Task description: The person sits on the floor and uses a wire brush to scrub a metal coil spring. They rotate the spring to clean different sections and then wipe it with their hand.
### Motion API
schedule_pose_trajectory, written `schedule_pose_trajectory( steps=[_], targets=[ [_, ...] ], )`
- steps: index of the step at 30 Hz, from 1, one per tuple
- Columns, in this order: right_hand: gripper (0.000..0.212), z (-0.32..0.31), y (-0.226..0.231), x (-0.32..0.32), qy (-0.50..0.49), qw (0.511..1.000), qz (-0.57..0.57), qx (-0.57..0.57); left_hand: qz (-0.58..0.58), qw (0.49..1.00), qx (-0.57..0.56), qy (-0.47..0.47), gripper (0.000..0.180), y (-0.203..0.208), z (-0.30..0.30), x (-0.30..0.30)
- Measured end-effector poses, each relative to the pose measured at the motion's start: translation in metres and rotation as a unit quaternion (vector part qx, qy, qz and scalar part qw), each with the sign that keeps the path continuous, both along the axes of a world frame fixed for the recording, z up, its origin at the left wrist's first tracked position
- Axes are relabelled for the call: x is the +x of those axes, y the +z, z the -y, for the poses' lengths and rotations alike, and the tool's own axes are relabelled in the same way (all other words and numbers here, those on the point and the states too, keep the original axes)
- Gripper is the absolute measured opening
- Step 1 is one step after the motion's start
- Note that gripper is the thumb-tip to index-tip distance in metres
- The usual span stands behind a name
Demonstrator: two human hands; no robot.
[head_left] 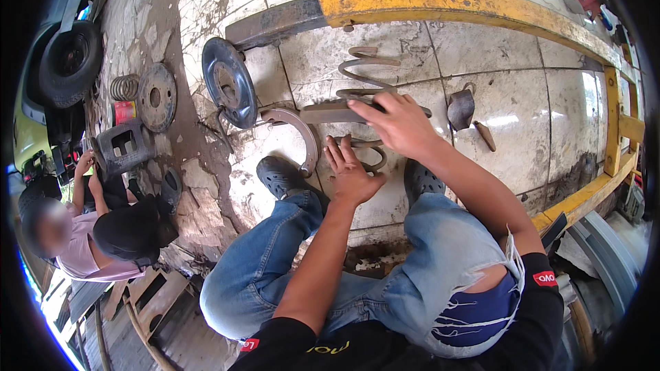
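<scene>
My right hand [399,122] grips a long, narrow, dark metal bar [333,113] near its right end, fingers over the top. The bar lies level above a large rusty coil spring [368,63] on the tiled floor. My left hand [352,173] is open, fingers stretched forward beside the near coils of that spring; whether they touch it I cannot tell. Left of the bar, a curved brake shoe [311,139] lies near my left shoe. A black round backing plate [229,82] stands tilted beyond it.
A yellow and black metal frame [440,1] runs along the far side and right. A leather-like brown scrap [460,108] lies to the right. On the left are a rusty disc [157,97], a small spring [124,87], a vehicle wheel [70,62] and a seated person [86,251].
</scene>
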State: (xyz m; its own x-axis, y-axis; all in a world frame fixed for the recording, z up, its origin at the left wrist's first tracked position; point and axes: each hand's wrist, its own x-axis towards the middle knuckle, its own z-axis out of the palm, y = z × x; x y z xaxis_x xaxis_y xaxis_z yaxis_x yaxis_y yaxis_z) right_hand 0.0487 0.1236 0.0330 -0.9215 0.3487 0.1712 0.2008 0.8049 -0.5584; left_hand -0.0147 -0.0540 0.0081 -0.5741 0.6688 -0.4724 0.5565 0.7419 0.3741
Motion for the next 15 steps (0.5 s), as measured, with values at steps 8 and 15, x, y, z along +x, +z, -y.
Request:
schedule_pose_trajectory(
  steps=[8,15],
  targets=[
    [0.05,-0.048,-0.051,0.104,-0.041,0.992,0.117,0.026,0.043,0.994,-0.029,0.096,0.121,-0.002,-0.01,-0.011],
    [0.05,-0.039,-0.039,0.114,-0.076,0.995,0.064,-0.029,0.077,0.99,-0.049,0.109,0.119,-0.002,-0.006,-0.03]
  ],
)
